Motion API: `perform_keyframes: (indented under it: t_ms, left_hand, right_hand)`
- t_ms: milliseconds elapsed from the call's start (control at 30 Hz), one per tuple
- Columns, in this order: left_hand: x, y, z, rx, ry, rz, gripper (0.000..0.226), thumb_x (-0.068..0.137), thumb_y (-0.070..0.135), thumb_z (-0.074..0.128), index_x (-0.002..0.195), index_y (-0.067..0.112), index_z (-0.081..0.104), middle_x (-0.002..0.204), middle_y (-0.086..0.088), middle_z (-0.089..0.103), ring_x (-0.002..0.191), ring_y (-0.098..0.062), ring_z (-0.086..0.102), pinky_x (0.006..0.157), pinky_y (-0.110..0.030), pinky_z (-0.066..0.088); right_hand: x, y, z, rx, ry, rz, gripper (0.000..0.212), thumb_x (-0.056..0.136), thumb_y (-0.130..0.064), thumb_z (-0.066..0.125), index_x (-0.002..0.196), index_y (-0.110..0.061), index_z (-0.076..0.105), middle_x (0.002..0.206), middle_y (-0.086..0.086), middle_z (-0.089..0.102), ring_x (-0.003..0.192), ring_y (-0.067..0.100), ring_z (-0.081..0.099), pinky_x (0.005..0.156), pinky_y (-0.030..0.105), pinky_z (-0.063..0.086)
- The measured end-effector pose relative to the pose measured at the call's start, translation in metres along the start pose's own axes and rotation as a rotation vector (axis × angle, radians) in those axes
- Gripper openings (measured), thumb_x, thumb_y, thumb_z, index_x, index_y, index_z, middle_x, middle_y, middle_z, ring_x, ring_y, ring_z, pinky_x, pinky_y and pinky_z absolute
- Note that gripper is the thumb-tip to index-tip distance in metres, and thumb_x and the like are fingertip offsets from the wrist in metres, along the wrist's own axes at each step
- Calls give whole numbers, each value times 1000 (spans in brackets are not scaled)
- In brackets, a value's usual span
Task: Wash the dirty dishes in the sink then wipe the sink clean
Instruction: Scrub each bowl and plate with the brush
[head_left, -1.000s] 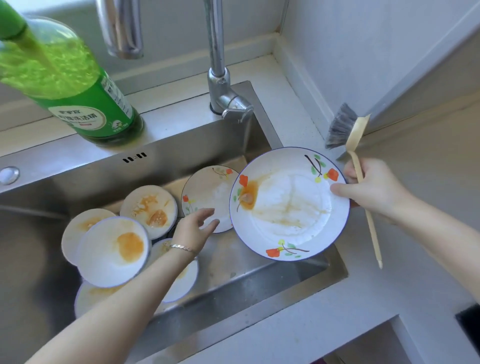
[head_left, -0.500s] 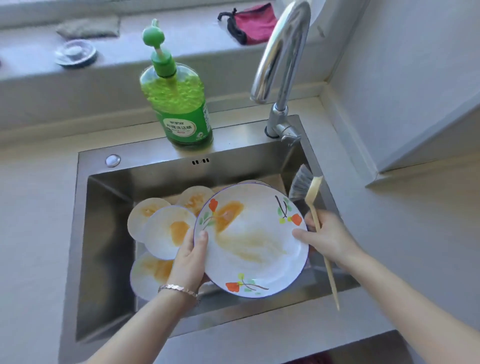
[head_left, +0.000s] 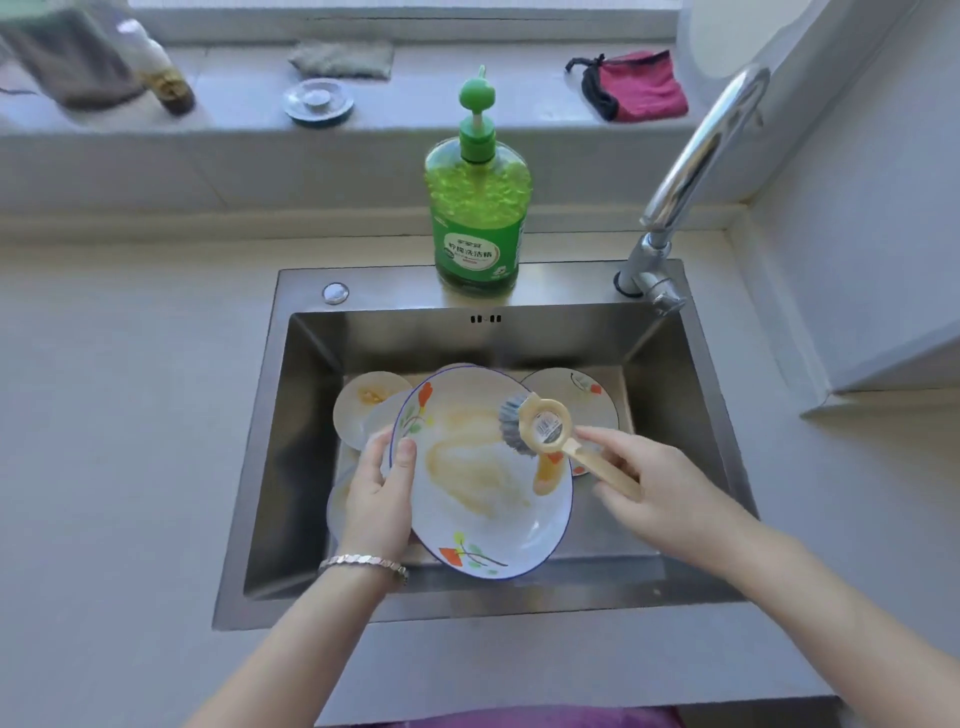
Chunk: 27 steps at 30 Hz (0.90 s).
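Left hand (head_left: 382, 499) grips rim of dirty plate (head_left: 483, 499), tilted above sink (head_left: 311, 415). Right hand (head_left: 654, 493) grasps brush (head_left: 540, 428) handle; bristles touch plate, just left of hand.

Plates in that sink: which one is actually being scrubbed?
The big flower-rimmed plate tilted up in the left hand, with the brush against it. The other plates lie in the sink underneath.

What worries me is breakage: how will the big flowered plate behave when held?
Probably rigid and fragile: the flowered plate looks glazed ceramic. Likely slippery, since orange smears streak it and the left hand grips only its rim. Held tilted over the steel sink, a slip could chip it.
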<state>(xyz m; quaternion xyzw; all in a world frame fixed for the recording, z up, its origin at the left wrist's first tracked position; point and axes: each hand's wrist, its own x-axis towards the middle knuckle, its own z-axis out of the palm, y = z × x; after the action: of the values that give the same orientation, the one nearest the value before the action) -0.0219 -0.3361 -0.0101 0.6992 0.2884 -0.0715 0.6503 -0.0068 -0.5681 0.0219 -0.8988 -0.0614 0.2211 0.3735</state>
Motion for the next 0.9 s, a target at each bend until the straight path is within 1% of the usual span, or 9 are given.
perform_keyframes:
  t_ms: [100, 200, 333, 433, 500, 600, 667, 800, 900]
  left_hand:
    - [1, 2, -4, -33, 25, -3, 30, 97, 29, 41, 125, 21, 51, 111, -3, 63, 91, -19, 61, 77, -34, 50]
    - [0, 1, -6, -84, 43, -5, 31, 99, 27, 39, 125, 17, 52, 113, -5, 62, 94, -19, 61, 72, -27, 53]
    - [-3, 0, -5, -127, 58, 57, 22, 99, 24, 40, 114, 21, 56, 97, 7, 64, 75, 3, 63, 56, -7, 48]
    - [-8, -1, 2, -131, 45, 93, 20, 98, 22, 41, 109, 26, 57, 99, 11, 64, 88, -4, 63, 73, -17, 50]
    - [-12, -2, 6, -133, 31, 104, 21, 98, 22, 41, 105, 30, 59, 102, 11, 66, 96, -10, 62, 82, -24, 49]
    - [-11, -3, 3, -195, 71, 56, 25, 98, 22, 41, 115, 21, 60, 106, 1, 66, 92, -11, 62, 70, -17, 53]
    - [-9, -1, 1, -199, 113, 54, 29, 98, 21, 41, 122, 15, 57, 109, -3, 64, 91, -12, 62, 67, -14, 53]
    - [-13, 1, 3, -131, 73, 134, 23, 98, 17, 42, 113, 21, 59, 108, 1, 65, 100, -14, 61, 86, -27, 50]
    - [-11, 2, -1, -171, 76, 109, 22, 98, 17, 42, 108, 25, 60, 102, 6, 66, 89, -5, 63, 69, -16, 52]
  right_hand:
    - [1, 0, 4, -136, 89, -83, 35, 91, -16, 54, 120, -36, 59, 105, -15, 66, 94, 6, 61, 81, 27, 50]
    - [2, 4, 9, -196, 76, -17, 29, 94, -22, 50, 117, -35, 63, 110, -10, 68, 99, 10, 60, 81, 24, 48]
    - [-24, 6, 30, -200, -30, -6, 33, 95, -26, 46, 121, -43, 57, 102, -4, 67, 92, 12, 58, 80, 28, 47]
    - [-33, -11, 50, -170, -157, -174, 37, 96, -25, 45, 128, -44, 50, 81, -2, 55, 75, 11, 46, 70, 27, 41]
    - [-11, -14, 43, -144, -86, -138, 39, 96, -18, 46, 128, -39, 51, 84, 2, 58, 79, 15, 50, 73, 28, 40]
    - [6, -1, 26, -200, 53, 55, 38, 96, -20, 44, 127, -40, 53, 106, 4, 68, 97, 21, 59, 82, 31, 46]
    - [-14, -4, 39, -181, -31, 30, 39, 95, -22, 44, 126, -44, 52, 112, 1, 67, 103, 20, 59, 82, 32, 47]
    - [-25, -33, 64, -92, -99, -132, 42, 95, -19, 43, 127, -47, 49, 101, 2, 68, 95, 21, 59, 77, 34, 45]
    - [2, -15, 43, -72, 55, 58, 39, 95, -13, 45, 127, -35, 55, 117, 1, 67, 109, 21, 58, 87, 32, 45]
